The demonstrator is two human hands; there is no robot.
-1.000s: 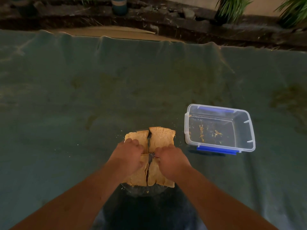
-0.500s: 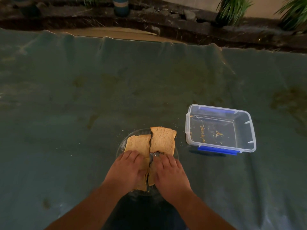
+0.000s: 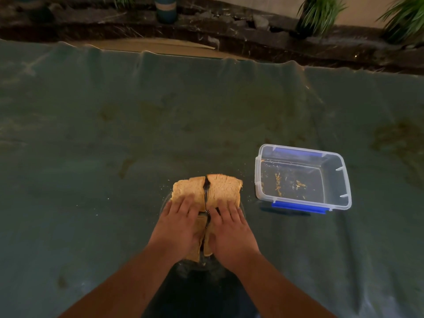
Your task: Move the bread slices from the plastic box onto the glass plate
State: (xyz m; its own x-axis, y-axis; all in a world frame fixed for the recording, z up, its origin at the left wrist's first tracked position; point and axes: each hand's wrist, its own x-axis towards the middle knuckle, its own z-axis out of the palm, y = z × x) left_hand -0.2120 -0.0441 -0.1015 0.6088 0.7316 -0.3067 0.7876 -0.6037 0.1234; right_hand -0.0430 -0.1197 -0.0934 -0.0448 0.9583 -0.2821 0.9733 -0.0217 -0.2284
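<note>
Plastic box (image 3: 302, 177): clear, with blue clips on its near and far rims, lidless, standing upright to the right of the glass plate and apart from it; holds only scattered crumbs (image 3: 278, 182) on its floor, no slices

Glass plate (image 3: 165, 201): transparent, mostly covered; only parts of its rim show at the left and at the near edge. Carries the bread slices, laid in two side-by-side groups with a dark narrow gap running between them

Bread slices (image 3: 223, 188): brown, flat on the plate, their far corners overhanging its rim

Left hand (image 3: 177, 228): palm down, fingers spread and flat on the left group of slices, gripping nothing

Right hand (image 3: 230, 230): palm down, fingers spread and flat on the right group, gripping nothing. Both hands cover the near halves of the slices; the far halves show beyond the fingertips

Surface (image 3: 114, 145): covered by a stained green cloth; loose crumbs lie around the plate

Beyond the plate, past the cloth's far edge: a dark stone ledge (image 3: 229, 35) with potted plants (image 3: 319, 12)
</note>
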